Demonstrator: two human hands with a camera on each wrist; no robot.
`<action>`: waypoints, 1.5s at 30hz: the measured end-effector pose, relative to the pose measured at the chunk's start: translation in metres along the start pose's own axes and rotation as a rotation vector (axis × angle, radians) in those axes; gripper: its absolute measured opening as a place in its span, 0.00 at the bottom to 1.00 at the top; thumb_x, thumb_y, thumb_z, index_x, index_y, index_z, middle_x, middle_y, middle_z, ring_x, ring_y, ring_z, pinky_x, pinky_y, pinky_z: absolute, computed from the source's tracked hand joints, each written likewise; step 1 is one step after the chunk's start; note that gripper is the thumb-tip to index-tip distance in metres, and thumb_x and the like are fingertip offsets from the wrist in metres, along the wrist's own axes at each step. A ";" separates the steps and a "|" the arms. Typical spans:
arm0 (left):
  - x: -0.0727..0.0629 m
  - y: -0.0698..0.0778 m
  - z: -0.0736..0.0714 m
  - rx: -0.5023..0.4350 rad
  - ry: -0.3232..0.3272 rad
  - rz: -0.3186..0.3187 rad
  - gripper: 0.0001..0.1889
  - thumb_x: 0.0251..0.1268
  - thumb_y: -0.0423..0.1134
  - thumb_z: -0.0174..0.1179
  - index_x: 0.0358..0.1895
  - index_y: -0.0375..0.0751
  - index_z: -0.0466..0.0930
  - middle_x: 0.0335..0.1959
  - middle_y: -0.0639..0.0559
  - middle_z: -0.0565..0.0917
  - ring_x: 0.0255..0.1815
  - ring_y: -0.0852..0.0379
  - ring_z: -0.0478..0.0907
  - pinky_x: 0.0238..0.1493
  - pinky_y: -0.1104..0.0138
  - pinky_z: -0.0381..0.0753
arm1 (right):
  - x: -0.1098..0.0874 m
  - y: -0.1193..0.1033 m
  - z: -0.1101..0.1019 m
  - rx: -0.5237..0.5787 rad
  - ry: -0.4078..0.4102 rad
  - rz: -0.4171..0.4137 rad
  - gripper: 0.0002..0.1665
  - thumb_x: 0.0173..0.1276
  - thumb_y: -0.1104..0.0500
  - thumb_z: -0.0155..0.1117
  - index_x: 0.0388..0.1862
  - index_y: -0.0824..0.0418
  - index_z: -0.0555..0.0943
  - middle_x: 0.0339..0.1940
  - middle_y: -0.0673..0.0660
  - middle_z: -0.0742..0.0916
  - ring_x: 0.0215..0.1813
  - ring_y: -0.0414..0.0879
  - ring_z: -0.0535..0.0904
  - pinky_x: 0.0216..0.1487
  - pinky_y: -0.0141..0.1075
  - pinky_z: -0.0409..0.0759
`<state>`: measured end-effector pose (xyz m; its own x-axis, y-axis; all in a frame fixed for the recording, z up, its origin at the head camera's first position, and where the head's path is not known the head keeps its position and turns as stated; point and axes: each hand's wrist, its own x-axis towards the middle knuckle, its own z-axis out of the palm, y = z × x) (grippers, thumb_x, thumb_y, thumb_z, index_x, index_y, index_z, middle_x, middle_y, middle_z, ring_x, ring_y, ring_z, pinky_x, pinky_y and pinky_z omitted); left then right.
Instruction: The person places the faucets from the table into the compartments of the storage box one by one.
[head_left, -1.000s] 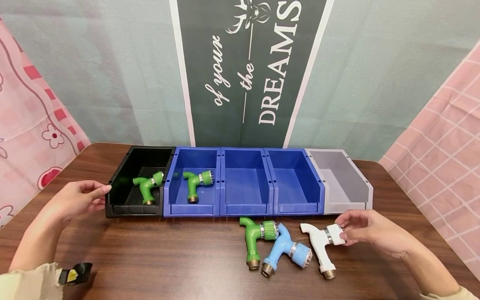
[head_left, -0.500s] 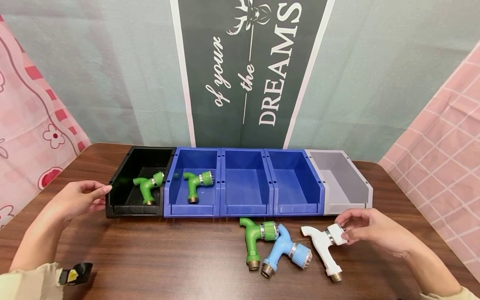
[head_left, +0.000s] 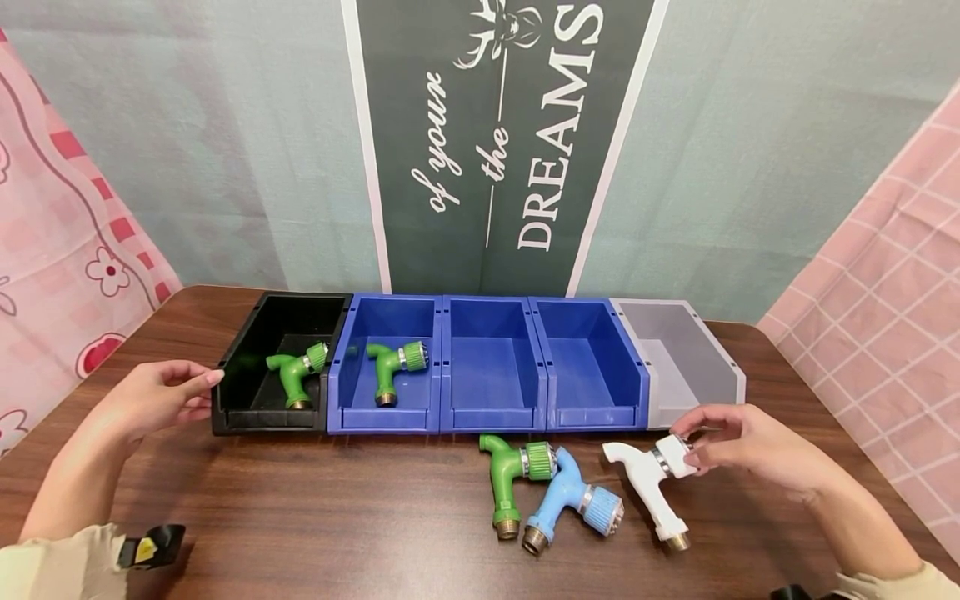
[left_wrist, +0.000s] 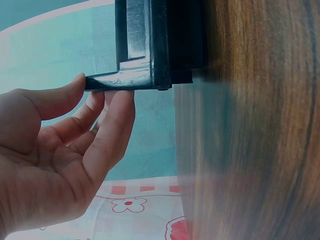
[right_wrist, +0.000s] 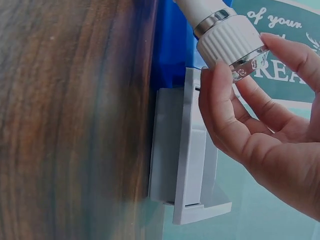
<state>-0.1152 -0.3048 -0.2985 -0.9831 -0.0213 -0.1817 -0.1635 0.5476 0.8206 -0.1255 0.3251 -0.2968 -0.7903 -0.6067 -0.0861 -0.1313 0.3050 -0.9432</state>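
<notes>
The right hand (head_left: 750, 454) is pinching the ribbed knob of the white plastic tap (head_left: 651, 487), lifting it just before the grey plastic bin (head_left: 705, 367), where it probably needs carrying next.

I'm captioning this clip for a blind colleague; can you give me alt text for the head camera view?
A person's right hand pinches the ribbed end of a white tap in front of a grey bin, while the left hand touches the side of a black bin. Five bins stand in a row on a wooden table; a green tap and blue tap lie beside the white one.
</notes>
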 end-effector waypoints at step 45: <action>0.001 -0.002 0.000 0.014 0.001 0.004 0.17 0.71 0.37 0.46 0.39 0.18 0.70 0.25 0.53 0.74 0.25 0.65 0.74 0.30 0.70 0.81 | 0.038 -0.035 0.002 0.015 0.053 -0.042 0.15 0.59 0.75 0.57 0.43 0.62 0.79 0.34 0.53 0.83 0.36 0.40 0.79 0.36 0.34 0.81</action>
<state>-0.1161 -0.3063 -0.3004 -0.9838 -0.0201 -0.1781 -0.1587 0.5591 0.8138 -0.1497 0.2895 -0.2681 -0.8147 -0.5792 -0.0293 -0.1568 0.2686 -0.9504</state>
